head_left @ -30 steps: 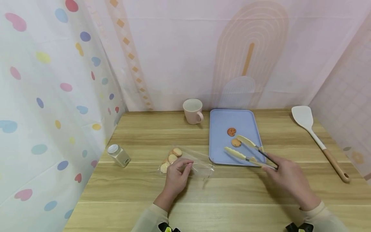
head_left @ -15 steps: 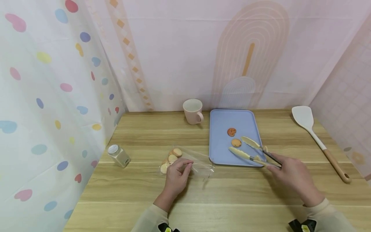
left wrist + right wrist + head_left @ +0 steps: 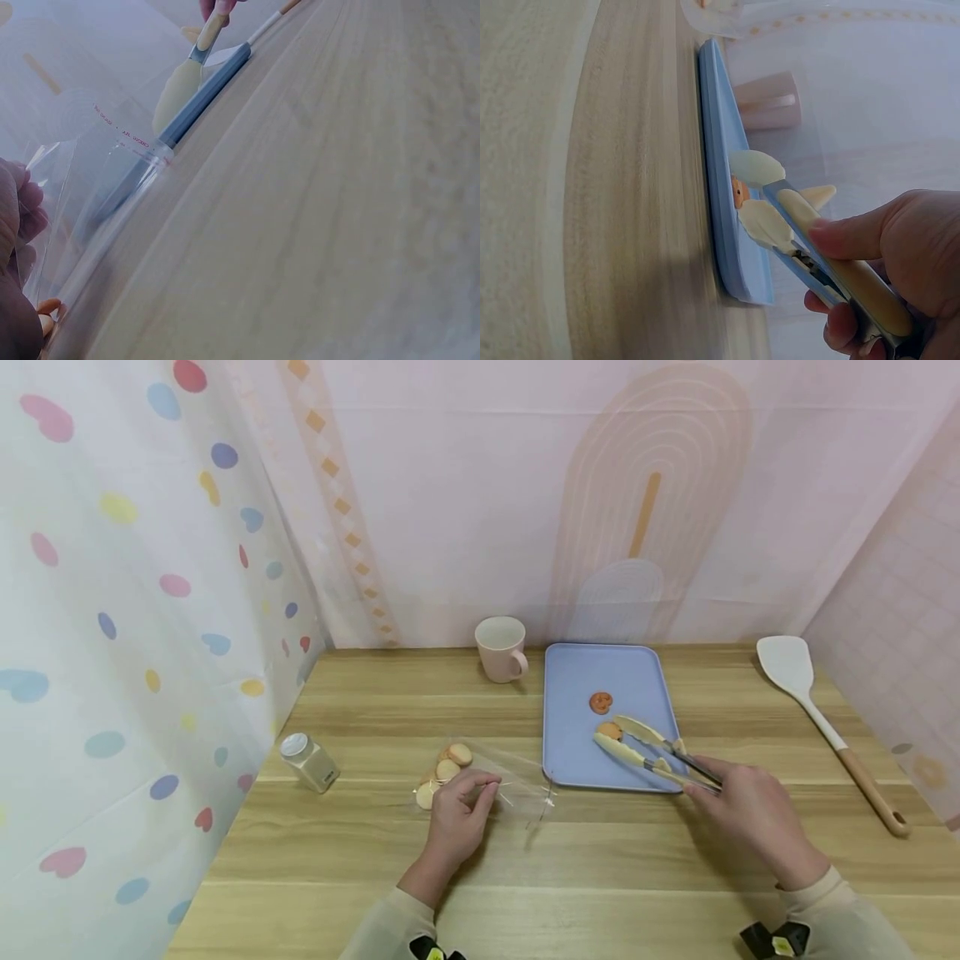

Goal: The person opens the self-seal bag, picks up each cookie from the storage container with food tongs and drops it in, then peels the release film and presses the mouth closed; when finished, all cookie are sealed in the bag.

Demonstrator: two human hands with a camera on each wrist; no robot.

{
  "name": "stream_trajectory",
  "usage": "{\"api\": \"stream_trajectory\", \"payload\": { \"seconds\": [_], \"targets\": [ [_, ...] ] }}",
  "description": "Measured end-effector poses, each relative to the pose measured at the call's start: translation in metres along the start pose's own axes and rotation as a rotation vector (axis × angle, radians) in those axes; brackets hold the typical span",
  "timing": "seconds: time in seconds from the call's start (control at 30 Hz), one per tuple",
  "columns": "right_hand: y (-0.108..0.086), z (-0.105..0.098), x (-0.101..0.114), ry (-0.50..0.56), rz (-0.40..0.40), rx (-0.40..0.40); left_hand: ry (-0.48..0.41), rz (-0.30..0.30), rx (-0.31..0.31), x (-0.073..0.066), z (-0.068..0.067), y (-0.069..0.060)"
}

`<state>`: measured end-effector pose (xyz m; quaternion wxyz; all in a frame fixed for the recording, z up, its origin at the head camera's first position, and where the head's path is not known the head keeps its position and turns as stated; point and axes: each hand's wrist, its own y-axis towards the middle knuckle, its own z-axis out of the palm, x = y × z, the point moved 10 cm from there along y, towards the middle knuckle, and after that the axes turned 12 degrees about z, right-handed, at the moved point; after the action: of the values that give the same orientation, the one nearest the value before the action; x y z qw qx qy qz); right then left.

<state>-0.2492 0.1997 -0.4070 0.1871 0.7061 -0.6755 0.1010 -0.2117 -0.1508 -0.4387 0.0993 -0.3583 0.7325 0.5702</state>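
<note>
My left hand (image 3: 459,817) pinches the upper edge of a clear plastic bag (image 3: 517,777), which lies on the table with several round cookies (image 3: 447,769) in it. In the left wrist view the bag (image 3: 105,176) stands partly spread beside my fingers. My right hand (image 3: 757,814) grips cream-tipped tongs (image 3: 637,760) over the blue tray (image 3: 570,681). The tong tips are apart, one on each side of a round cookie (image 3: 607,730), partly covered by them. In the right wrist view that cookie (image 3: 739,193) shows between the tips. Behind it on the tray lies a reddish-brown cookie (image 3: 601,702).
A pink mug (image 3: 498,652) stands behind, left of the tray. At the left a square jar with a silver lid (image 3: 311,765) lies tilted or leaning; I cannot tell which. A white spatula with a wooden handle (image 3: 821,722) lies at the right. Curtains (image 3: 450,510) hang behind.
The tongs moved slightly right, then back left, and their tips have drawn closer together around the round cookie. My left hand and the bag have stayed in place.
</note>
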Motion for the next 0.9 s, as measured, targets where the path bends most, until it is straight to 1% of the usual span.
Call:
{"api": "stream_trajectory", "payload": {
  "seconds": [0.13,0.4,0.57,0.63,0.73,0.83,0.9],
  "targets": [
    [0.000,-0.001,0.001,0.010,-0.003,-0.015,-0.006,-0.001,0.007,0.003,0.001,-0.002],
    [-0.003,-0.003,0.002,0.015,-0.025,-0.033,-0.012,0.003,0.013,0.002,0.000,-0.001],
    [-0.010,-0.008,0.004,0.041,-0.029,-0.038,-0.003,0.007,0.011,0.002,0.000,-0.001],
    [-0.015,-0.011,0.007,0.040,-0.042,-0.048,0.000,0.002,0.007,0.002,0.000,-0.001],
    [-0.025,-0.016,0.012,0.051,-0.075,-0.074,0.009,0.021,-0.006,-0.006,-0.001,0.003],
    [-0.036,-0.021,0.019,0.075,-0.116,-0.103,0.013,0.040,-0.016,-0.020,-0.004,0.009],
    [-0.044,-0.023,0.023,0.106,-0.131,-0.107,0.017,0.043,-0.014,-0.029,-0.006,0.014]
  ]
}}
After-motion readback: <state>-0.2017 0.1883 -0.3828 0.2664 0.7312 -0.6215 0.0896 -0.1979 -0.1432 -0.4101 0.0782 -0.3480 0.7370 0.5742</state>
